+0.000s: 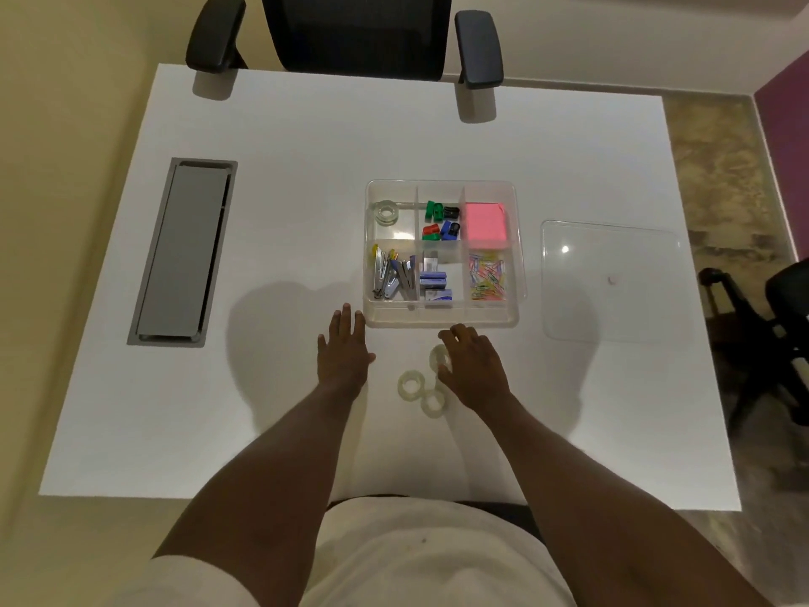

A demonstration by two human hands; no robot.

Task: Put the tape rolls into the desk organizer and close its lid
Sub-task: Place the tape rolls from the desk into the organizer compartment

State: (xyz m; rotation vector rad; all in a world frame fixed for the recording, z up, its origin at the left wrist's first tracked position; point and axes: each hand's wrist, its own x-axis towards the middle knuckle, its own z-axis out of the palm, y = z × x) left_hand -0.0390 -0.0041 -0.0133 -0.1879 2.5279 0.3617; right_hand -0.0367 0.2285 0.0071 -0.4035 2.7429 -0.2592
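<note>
A clear desk organizer (442,318) with six compartments sits mid-table, its lid off. One clear tape roll (386,212) lies in its far-left compartment. Three more tape rolls lie on the table in front of it: one (411,382) on the left, one (433,403) nearest me, and one (437,357) partly under my right hand's fingers. My right hand (475,365) hovers over or touches that roll, fingers curled; whether it grips is unclear. My left hand (343,348) rests flat and open by the organizer's near-left corner. The clear lid (613,280) lies flat to the right.
The organizer also holds coloured sharpeners, a pink note pad (485,225), staplers, staple boxes and paper clips. A grey cable tray (181,251) is set into the white table (284,168) at the left. Black office chairs stand at the far edge (350,32) and at the right (783,322).
</note>
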